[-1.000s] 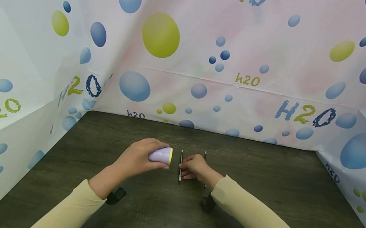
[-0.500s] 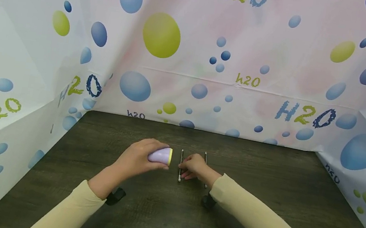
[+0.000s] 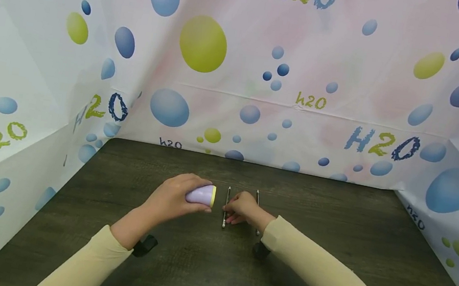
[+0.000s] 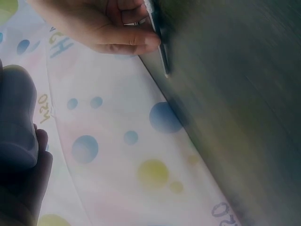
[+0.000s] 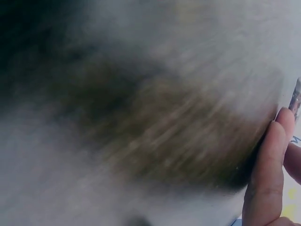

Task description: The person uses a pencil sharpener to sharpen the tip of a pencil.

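My left hand (image 3: 174,197) grips a lavender, cup-shaped thing (image 3: 200,194) with a yellow rim. It lies sideways in the grasp, rim facing right; the left wrist view shows its rounded body (image 4: 18,117) at the left edge. With thumb and fingertips, my right hand (image 3: 244,208) pinches a slim dark pencil (image 3: 228,194) with a white lower end, just right of the yellow rim. A second pencil (image 3: 258,196) lies on the table behind the right hand, its middle hidden by it. Fingers (image 5: 268,174) and a short piece of pencil (image 5: 296,99) show in the right wrist view.
The dark wooden table (image 3: 201,272) reaches back to a white sheet (image 3: 350,52) printed with blue and green drops, which also rises along both sides. Black wrist straps (image 3: 145,246) sit below each hand.
My right hand has shifted very slightly left with the pencil. The left hand and the lavender thing have stayed in place.
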### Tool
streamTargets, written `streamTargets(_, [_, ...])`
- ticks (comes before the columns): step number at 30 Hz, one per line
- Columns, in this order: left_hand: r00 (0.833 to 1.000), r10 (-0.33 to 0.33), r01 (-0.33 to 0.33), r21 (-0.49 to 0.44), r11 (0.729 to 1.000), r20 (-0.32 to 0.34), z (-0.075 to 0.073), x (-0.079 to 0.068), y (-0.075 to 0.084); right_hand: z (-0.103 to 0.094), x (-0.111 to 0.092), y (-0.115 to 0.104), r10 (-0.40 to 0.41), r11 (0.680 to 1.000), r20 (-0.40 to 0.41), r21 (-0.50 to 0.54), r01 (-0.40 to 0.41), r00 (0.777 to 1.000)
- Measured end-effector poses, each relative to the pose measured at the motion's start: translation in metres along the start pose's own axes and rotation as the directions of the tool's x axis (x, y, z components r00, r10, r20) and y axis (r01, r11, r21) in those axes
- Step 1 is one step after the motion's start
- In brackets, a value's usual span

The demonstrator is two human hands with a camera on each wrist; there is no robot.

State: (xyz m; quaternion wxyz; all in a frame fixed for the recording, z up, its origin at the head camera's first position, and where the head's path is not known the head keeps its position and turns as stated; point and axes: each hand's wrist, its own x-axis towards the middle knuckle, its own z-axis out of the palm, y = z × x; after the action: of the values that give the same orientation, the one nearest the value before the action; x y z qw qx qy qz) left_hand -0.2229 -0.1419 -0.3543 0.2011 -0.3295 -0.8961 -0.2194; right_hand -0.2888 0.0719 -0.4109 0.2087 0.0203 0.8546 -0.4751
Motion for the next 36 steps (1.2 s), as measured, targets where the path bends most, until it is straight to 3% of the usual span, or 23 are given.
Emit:
streamTargets(6, [1.0, 0.009, -0.009, -0.009, 1.0, -0.003, 0.0006, -0.0001, -0.0006, 0.0008, 0.0014, 0.0017, -0.016, 1.0, 0.001, -0.001, 0.016, 1.0])
streamTargets(36, [0.992, -0.125, 0.129, -0.118, 0.985, 0.033, -0.0006, 0.0077, -0.0098, 0.0008, 0.0003, 0.0011, -0.028, 0.999, 0.003, -0.022, 0.028, 1.0])
